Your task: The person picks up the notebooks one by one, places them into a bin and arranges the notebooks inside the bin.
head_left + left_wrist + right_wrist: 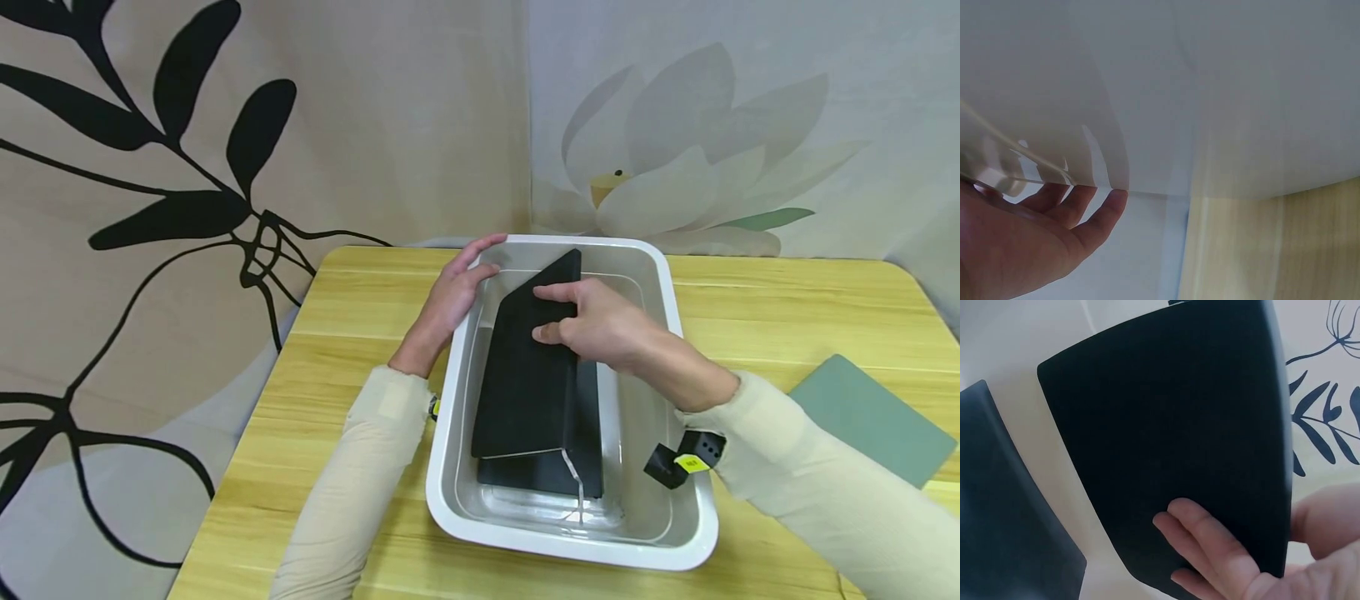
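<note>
A white rectangular basin point(555, 547) stands on the table. My left hand point(447, 304) grips its far left rim, the thumb over the inner side; in the left wrist view the fingertips point(1107, 212) lie along the basin's edge. My right hand point(600, 321) reaches inside and pinches a black notebook point(521, 375) by its right long edge, fingers point(1210, 544) on one face and thumb round the other. The notebook is tilted, with a pale ribbon point(573, 475) hanging from its near end. Beneath it, a second dark notebook point(591, 433) lies in the basin.
To the right of the basin, partly behind my right forearm, a grey-green notebook point(873, 421) lies on the wooden table point(352, 500). Behind the table hangs a pale backdrop point(420, 125) printed with black leaves and a lotus.
</note>
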`<state>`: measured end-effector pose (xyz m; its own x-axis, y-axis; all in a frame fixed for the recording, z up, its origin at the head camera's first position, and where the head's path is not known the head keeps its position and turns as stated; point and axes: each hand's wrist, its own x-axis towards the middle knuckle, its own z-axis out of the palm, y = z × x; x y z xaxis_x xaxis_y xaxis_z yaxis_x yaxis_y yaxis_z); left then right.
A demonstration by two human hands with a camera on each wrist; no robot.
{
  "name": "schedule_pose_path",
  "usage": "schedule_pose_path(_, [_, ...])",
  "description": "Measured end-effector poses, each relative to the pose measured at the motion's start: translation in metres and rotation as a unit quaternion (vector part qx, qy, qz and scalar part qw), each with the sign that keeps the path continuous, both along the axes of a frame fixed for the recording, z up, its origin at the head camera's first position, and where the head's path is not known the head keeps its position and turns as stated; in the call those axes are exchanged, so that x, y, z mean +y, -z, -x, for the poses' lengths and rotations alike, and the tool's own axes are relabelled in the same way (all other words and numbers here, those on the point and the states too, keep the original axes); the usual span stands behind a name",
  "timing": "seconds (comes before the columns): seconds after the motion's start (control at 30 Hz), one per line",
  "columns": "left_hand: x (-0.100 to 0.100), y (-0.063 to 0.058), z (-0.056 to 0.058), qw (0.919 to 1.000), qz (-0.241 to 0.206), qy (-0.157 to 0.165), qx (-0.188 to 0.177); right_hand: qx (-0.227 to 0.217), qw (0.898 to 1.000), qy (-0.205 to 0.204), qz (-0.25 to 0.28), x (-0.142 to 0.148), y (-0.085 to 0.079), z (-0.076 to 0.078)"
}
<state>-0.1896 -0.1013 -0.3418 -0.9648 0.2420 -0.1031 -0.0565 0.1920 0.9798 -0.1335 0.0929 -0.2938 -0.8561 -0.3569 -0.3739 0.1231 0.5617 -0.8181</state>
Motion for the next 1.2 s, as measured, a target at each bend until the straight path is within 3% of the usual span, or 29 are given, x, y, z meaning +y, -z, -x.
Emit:
schedule_pose_path(0.17, [0.002, -0.010, -0.008, 1.0000, 0.002, 0.002, -0.004, -0.007, 1.000, 0.002, 0.001, -0.003, 0.004, 0.000])
schedule_pose_path(0.5, [0.004, -0.008, -0.006, 0.9998, 0.021, -0.001, 0.003, -0.004, 1.000, 0.004, -0.015, -0.008, 0.015, 0.001])
schedule_pose_path(0.77, [0.004, -0.007, -0.006, 1.0000, 0.005, -0.001, -0.002, 0.007, 1.000, -0.003, -0.027, -0.013, 0.020, 0.000])
schedule_pose_path(1.2, [0.004, -0.007, -0.006, 0.9999, 0.011, -0.002, 0.001, -0.008, 1.000, -0.002, -0.007, -0.017, 0.028, -0.001])
